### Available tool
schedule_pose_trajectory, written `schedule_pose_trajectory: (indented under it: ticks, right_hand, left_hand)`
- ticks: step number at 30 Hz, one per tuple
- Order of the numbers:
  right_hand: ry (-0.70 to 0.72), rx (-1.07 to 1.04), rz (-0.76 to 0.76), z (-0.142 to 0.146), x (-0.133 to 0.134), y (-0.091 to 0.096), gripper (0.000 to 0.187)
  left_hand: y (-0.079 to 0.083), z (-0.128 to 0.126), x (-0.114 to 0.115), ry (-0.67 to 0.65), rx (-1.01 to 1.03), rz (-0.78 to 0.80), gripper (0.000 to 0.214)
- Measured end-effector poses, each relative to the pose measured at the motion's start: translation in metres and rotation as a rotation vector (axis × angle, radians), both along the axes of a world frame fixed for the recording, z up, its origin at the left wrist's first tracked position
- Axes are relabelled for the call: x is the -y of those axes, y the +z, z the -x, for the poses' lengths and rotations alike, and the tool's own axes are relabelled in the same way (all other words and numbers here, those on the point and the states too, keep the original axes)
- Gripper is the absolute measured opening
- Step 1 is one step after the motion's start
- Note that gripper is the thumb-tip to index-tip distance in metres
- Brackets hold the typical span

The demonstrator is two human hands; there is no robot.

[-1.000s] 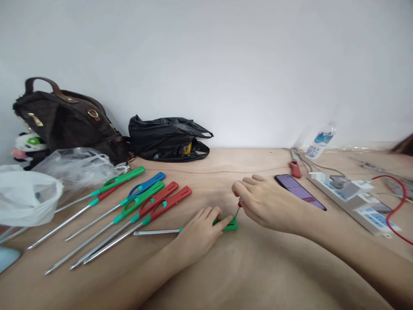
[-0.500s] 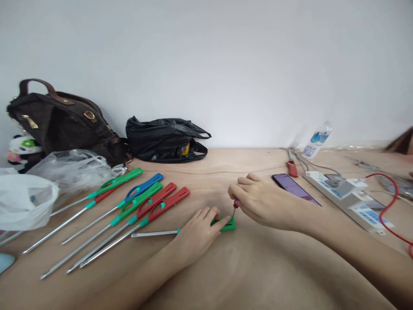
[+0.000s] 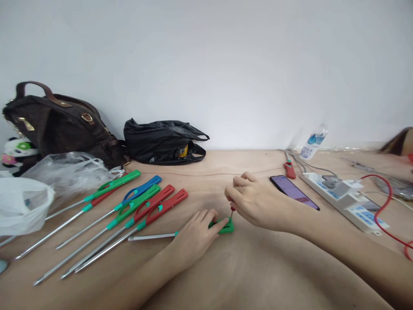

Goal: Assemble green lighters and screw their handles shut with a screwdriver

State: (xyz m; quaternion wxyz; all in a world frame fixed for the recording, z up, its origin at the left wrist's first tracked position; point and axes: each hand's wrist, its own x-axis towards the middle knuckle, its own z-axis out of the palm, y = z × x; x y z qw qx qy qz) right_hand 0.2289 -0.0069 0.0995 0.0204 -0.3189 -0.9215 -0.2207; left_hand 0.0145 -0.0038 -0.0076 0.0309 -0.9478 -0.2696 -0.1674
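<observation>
A green-handled long-neck lighter [image 3: 228, 227] lies flat on the table with its silver tube pointing left. My left hand [image 3: 195, 234] rests over its middle, fingers curled over the handle and holding it down; the trigger area is mostly hidden. My right hand [image 3: 254, 201] is closed around a screwdriver [image 3: 231, 214], whose red handle is largely covered by the fingers. The screwdriver stands nearly upright, its tip at the end of the green handle. To the left, several more lighters [image 3: 166, 209] with red, green and blue handles lie side by side.
White and clear plastic bags [image 3: 24, 206], a dark backpack [image 3: 64, 129] and a black plastic bag [image 3: 158, 142] stand at the left and back. On the right are a phone [image 3: 295, 193], a power strip [image 3: 340, 206], a red cable [image 3: 390, 193], a bottle [image 3: 313, 142] and a small red lighter-like item [image 3: 290, 170].
The whole view has shifted slightly. My right hand sits a little lower over the lighter, with less of the screwdriver showing. My left hand keeps its hold.
</observation>
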Motion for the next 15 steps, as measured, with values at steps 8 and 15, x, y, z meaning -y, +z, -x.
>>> schedule_pose_trajectory:
  ticks: [8, 15]
  right_hand:
    - [-0.078, -0.008, -0.144, 0.008, -0.006, -0.011, 0.022]
    - [-0.057, -0.135, 0.096, 0.003, 0.000, 0.000, 0.017]
  left_hand:
    - [-0.001, -0.001, -0.001, 0.008, -0.040, 0.006, 0.037]
    - [-0.001, 0.000, 0.000, 0.008, -0.024, 0.011, 0.039]
